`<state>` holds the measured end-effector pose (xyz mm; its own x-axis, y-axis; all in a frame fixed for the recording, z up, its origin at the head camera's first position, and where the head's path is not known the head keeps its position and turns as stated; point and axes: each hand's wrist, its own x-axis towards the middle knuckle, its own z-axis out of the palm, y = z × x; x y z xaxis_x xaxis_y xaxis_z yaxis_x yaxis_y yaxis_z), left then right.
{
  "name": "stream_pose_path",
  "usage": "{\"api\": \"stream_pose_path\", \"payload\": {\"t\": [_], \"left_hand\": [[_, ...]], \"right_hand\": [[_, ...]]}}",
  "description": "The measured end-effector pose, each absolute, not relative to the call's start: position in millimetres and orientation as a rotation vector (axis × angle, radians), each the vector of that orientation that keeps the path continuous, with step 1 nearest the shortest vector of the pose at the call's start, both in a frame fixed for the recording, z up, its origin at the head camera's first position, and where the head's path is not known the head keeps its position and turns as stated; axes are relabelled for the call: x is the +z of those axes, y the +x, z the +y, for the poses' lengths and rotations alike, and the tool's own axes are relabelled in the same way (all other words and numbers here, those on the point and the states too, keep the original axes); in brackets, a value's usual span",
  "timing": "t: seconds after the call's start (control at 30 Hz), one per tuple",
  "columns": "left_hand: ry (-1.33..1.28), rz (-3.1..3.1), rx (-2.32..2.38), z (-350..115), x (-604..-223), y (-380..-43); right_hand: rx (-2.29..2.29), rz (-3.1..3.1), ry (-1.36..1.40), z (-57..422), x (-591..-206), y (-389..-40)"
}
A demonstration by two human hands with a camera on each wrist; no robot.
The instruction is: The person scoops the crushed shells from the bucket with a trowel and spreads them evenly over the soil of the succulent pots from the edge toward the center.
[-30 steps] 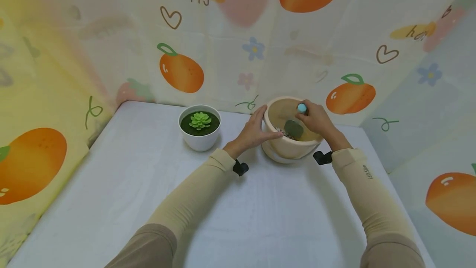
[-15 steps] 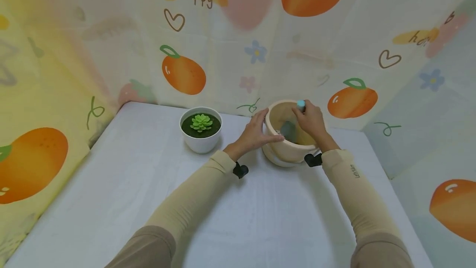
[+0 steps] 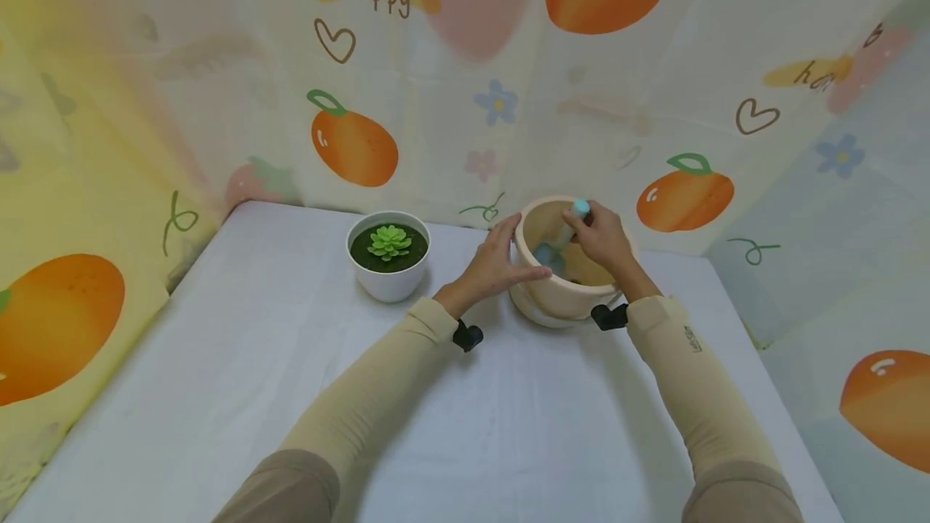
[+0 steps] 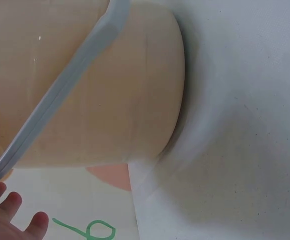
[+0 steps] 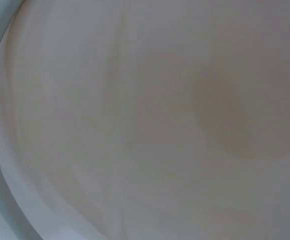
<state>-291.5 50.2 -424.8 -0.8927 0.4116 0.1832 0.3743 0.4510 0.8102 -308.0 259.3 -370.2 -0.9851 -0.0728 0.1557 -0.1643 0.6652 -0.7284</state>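
Observation:
In the head view a beige bucket [image 3: 570,299] stands on the white table. My left hand [image 3: 490,269] rests against its left rim, fingers spread and thumb along the near edge. In the left wrist view, several fingertips [image 4: 15,205] are beside the bucket's grey handle [image 4: 57,95], which hangs slantwise across the wall. My right hand [image 3: 605,239] grips a small shovel [image 3: 580,208] by its pale blue-tipped handle, over the bucket's right side. The shovel's grey-blue blade is down inside the bucket. Whatever lies on the bucket's floor is mostly hidden.
A white pot [image 3: 390,282] with a green succulent [image 3: 389,241] stands left of the bucket. Behind the table [image 3: 508,426] hangs a fruit-printed cloth [image 3: 436,103], close to the bucket's back. More printed cloth encloses the left and right sides.
My right hand has moved a little left with the shovel, and the blade has swung toward the bucket's left side. The left hand has stayed at the rim.

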Motion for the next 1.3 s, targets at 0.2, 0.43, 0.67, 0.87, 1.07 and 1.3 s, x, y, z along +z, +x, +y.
{"api": "stream_pose_path", "payload": {"t": [0.2,0.43,0.67,0.87,1.07,1.3], "left_hand": [[0.715,2.658,1.442,50.8,-424.4,-291.0],[0.708,2.66,1.44,51.1,-424.3,-291.4],[0.707,2.645,1.454,50.6,-423.3,-290.8],[0.711,2.652,1.455,48.9,-422.3,-291.4],[0.7,2.645,1.439,49.0,-422.3,-290.3],[0.708,2.641,1.453,49.4,-422.8,-289.5]], "right_hand": [[1.285,-2.792,0.234,260.1,-370.9,-309.0],[1.297,-2.883,0.208,262.0,-370.5,-311.5],[1.483,-2.84,0.023,263.5,-372.1,-315.0],[1.569,-2.813,-0.114,260.4,-365.7,-314.5],[1.581,-2.866,-0.046,261.5,-369.2,-315.7],[1.586,-2.843,-0.039,262.5,-372.8,-314.8]]}}
